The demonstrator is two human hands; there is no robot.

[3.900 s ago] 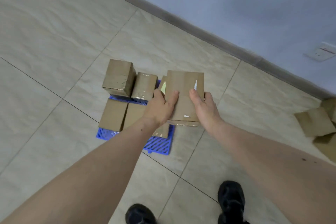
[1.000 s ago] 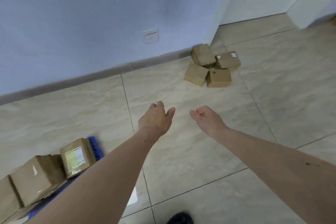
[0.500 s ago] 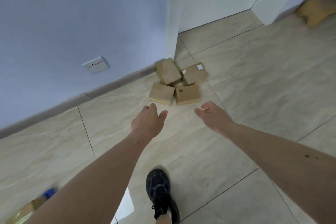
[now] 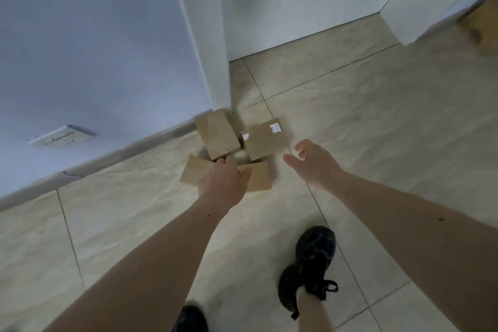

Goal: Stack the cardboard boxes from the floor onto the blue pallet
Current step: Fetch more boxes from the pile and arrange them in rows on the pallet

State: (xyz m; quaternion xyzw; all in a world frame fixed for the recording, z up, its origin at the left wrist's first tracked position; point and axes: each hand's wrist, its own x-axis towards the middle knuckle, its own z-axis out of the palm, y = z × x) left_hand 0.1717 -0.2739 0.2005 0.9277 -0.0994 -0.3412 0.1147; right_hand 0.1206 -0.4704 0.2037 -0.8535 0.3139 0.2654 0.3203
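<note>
**Reach onto floor boxes by the wall corner**

Left hand (image 4: 222, 183) nearer, over the front pair of boxes (image 4: 259, 177), fingers loosely spread, gripping nothing; right hand (image 4: 314, 163) just right of the cluster, fingers apart, empty; boxes lie ahead of both hands; plain brown cardboard; rear-right box (image 4: 265, 141) bears a white label; pallet out of view.

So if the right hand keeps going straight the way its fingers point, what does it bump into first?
Probably the box with the white label. The right hand is open and its fingers point up-left toward that box's near corner, though how high it hovers is unclear.
</note>
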